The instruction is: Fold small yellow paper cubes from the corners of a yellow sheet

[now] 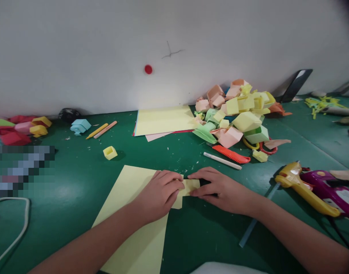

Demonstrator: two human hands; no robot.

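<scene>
Pinching the right end of a small yellow paper piece [190, 187] with the right hand [217, 188]; gripping its left part with the left hand [163, 190], at the right edge of a large yellow sheet [147, 247] on the green counter [203, 243]. Beyond the right hand: a red cutter [231, 154] and folded paper shapes [245, 121].

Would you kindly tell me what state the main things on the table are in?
Small paper piece: held by left hand and right hand
Large yellow sheet: flat, partly covered
Little yellow box: folded, open
Paper shapes: folded, heaped
Yellow glue gun: lying on its side
Black slab: tilted
</scene>
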